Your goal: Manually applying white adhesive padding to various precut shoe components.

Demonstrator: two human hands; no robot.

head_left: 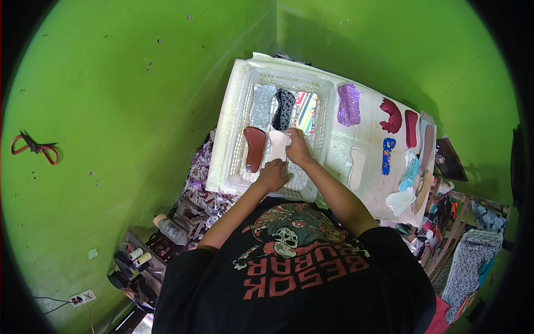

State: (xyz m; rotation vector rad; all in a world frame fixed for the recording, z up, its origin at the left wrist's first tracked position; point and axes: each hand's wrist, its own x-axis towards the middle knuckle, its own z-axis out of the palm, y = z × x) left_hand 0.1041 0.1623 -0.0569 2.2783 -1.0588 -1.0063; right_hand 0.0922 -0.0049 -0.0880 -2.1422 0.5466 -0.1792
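Observation:
A white plastic basket stands on a pale board, with sole-shaped pieces laid in it. Between my hands is an off-white sole-shaped piece. My right hand grips its upper right edge with bent fingers. At its lower end my left hand has its fingers curled on it; the fingertips are partly hidden. Beside it lies a brown sole-shaped piece. Above them are a silver glittery stack, a black patterned piece and a striped multicoloured piece.
On the board right of the basket lie purple glittery pieces, a cream sole shape, a blue patterned piece and dark red pieces. Scraps heap at left. Red-handled cutters hang on the green wall.

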